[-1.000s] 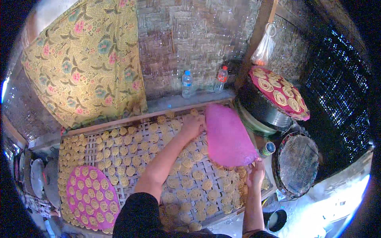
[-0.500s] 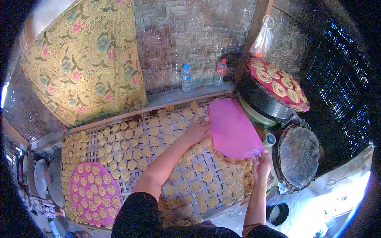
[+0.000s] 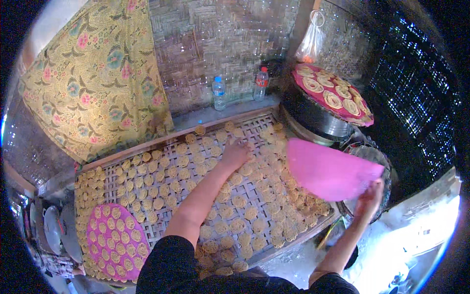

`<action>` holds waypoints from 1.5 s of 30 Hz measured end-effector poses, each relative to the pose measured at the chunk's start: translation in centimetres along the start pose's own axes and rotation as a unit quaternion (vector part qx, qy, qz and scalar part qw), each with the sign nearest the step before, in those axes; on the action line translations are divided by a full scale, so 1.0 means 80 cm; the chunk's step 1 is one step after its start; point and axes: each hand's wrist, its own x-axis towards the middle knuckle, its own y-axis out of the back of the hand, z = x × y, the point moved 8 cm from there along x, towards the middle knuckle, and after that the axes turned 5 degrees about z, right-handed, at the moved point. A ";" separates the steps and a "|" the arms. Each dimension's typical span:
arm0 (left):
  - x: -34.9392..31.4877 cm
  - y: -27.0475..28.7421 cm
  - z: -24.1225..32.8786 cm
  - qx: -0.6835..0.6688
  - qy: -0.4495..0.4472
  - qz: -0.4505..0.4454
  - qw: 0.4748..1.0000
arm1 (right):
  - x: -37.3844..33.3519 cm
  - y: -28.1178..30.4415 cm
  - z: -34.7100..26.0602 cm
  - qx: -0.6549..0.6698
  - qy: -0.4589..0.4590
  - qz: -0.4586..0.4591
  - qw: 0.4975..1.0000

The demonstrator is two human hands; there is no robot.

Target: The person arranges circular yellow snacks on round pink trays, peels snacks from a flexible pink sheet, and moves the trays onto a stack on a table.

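My right hand (image 3: pixel 370 198) is closed on the edge of a bare pink sheet (image 3: pixel 325 169), stretched out past the right end of a woven bamboo tray (image 3: pixel 254 125). The sheet is blurred and partly covers a round grey lid-like disc (image 3: pixel 374 159). My left hand (image 3: pixel 236 153) rests low over the tray among many pale coiled noodle rounds (image 3: pixel 237 225), its fingers apart and touching some of them. Another pink sheet (image 3: pixel 104 247), dotted with rows of small coils, lies at the tray's left end.
Behind on the right, a large dark pot (image 3: pixel 318 122) carries a tilted pink sheet with bigger coils (image 3: pixel 333 100). Two plastic bottles, one blue-capped (image 3: pixel 219 94) and one red-capped (image 3: pixel 261 85), stand on the back ledge. A flowered cloth (image 3: pixel 98 83) hangs at the left.
The pink sheet has swung right, off the tray and over the round disc, with my right hand. The coils beneath it now show. My left hand no longer lies beside the sheet.
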 end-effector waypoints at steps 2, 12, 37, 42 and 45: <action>-0.004 -0.003 -0.010 -0.032 0.032 0.012 0.999 | 0.034 0.052 -0.046 -0.088 0.042 0.014 0.995; 0.005 -0.006 0.011 -0.045 -0.024 -0.022 0.998 | 0.318 0.419 -0.006 -0.244 0.103 0.115 0.957; -0.282 0.222 -0.098 -0.131 0.206 0.152 0.958 | -0.190 -0.282 0.328 -0.563 0.151 -0.409 0.702; -0.455 0.253 -0.137 -0.142 0.304 0.191 0.922 | -0.193 -0.303 0.356 -0.421 0.003 -0.415 0.806; -0.510 0.257 -0.130 -0.134 0.362 0.184 0.904 | -0.142 -0.283 0.417 -0.379 0.003 -0.429 0.820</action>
